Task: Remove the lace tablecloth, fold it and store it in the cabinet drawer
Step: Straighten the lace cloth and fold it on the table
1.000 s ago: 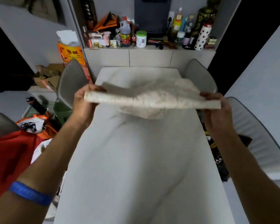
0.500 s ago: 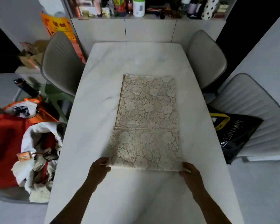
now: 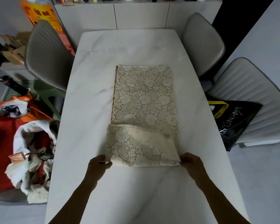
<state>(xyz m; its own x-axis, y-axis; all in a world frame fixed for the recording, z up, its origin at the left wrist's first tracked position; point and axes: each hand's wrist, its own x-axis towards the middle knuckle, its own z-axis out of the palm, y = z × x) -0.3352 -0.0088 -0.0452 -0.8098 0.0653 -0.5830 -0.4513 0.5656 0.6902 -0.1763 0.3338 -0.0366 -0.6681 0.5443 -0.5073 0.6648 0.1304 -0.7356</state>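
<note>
Currently, the lace tablecloth [image 3: 145, 113] lies folded into a long strip on the white marble surface [image 3: 87, 110], running from 12 o'clock to 6 o'clock along the centre line. Bare surface borders the strip on all four sides: wide margins at 9 o'clock and 3 o'clock, a band at 12 o'clock up to the far edge, and a large open area at 6 o'clock between the forearms. A yellowish trim runs down the strip's 9 o'clock edge. The near end is slightly raised and rumpled, with a crease line across the strip above it.

The left hand [image 3: 98, 165] pinches the near corner at 7 o'clock of the strip; its grip is closed on the cloth edge. The right hand [image 3: 191, 162] pinches the near corner at 5 o'clock in the same manner. Both grips sit at the near fold, with the rest of the strip extending away toward 12 o'clock.

Around the surface: a grey chair [image 3: 47, 57] at 10 o'clock, a second grey chair [image 3: 202, 42] at 1 o'clock, a ribbed light chair [image 3: 257, 102] at 3 o'clock carrying a black bag [image 3: 236, 120]. A white cabinet [image 3: 141, 15] stands at 12 o'clock. Bags and cloth clutter [image 3: 31, 151] occupy the floor at 8 o'clock.
</note>
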